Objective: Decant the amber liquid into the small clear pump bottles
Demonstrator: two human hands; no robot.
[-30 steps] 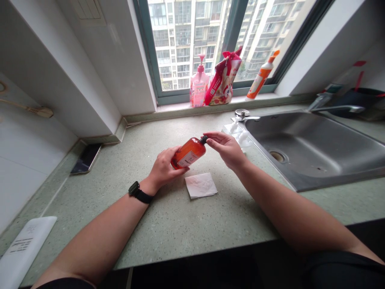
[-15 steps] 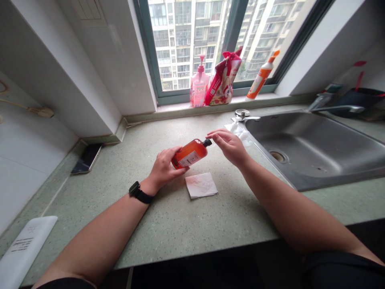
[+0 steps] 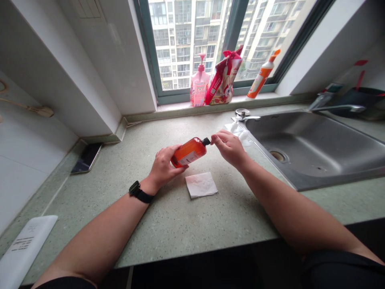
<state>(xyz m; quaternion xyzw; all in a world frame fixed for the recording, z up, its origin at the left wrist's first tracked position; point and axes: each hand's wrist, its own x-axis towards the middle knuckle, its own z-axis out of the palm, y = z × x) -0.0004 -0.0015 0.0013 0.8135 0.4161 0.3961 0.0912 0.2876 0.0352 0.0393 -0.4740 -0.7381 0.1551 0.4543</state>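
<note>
My left hand (image 3: 168,164) is wrapped around a clear bottle of orange-red liquid (image 3: 190,151). The bottle is tilted on its side above the counter, its white label facing me and its neck pointing up to the right. A black cap or collar (image 3: 206,141) is on the neck. My right hand (image 3: 230,146) is just off the end of it, fingers curled in and thumb against them. Nothing shows in those fingers, and I cannot tell whether they touch the neck. Below the bottle, a folded white paper tissue (image 3: 201,185) with a faint pinkish stain lies on the counter.
A steel sink (image 3: 325,148) is set into the speckled green counter (image 3: 168,228) at right. On the windowsill stand a pink pump bottle (image 3: 199,88), a red bag (image 3: 225,80) and an orange bottle (image 3: 261,78). A phone (image 3: 86,158) lies at left, near a white box-like object (image 3: 28,245).
The fingers of my right hand were stretched toward the bottle's neck and are now curled in. The bottle in my left hand has turned slightly, so its label faces lower.
</note>
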